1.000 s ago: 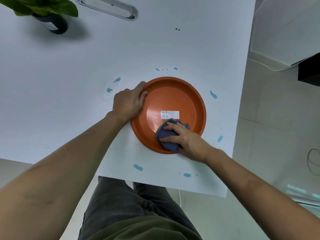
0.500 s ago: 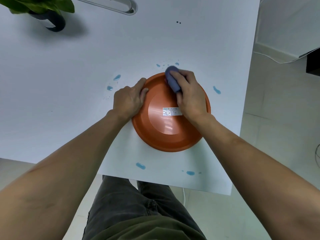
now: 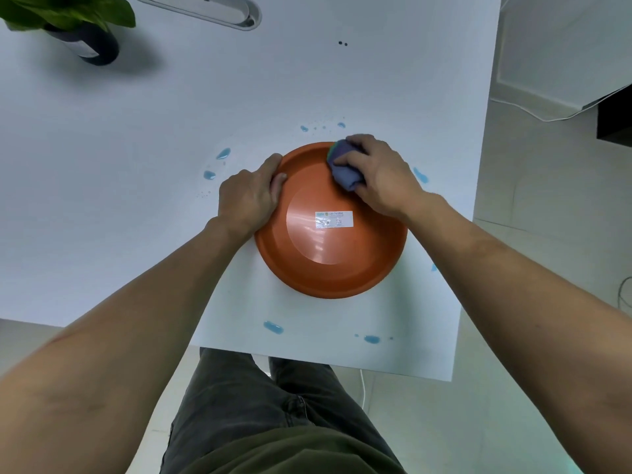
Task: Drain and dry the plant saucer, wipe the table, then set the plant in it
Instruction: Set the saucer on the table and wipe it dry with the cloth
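We look down from head height at a white bench (image 3: pixel 136 172) with both bare forearms reaching forward. An orange plant saucer (image 3: pixel 345 265) sits on the bench near its front right corner, right side up, with a white label (image 3: pixel 333 219) stuck on its flat inner floor.

Our left hand (image 3: pixel 248 196) rests on the saucer's left rim. Its fingers are curled over the edge, with the thumb lying just inside the bowl, so it grips the rim.

Our right hand (image 3: pixel 379 176) is at the saucer's far right rim. Its fingers and thumb are curled around a bunched blue-grey cloth (image 3: pixel 343 165), pressing it against the inside wall of the saucer. A sliver of green shows at the cloth's far edge.

Blue droplets (image 3: pixel 273 327) lie scattered on the bench around the saucer: several to the left, a few beyond the far rim, one streak to the right, and some near the front edge.

The plant (image 3: pixel 68 12), green-leaved in a dark pot (image 3: pixel 97 46), stands at the far left corner, well apart from the saucer. A silvery oval cable slot (image 3: pixel 205 10) is set into the bench's far edge. Below the bench we see dark trousers (image 3: pixel 260 412).
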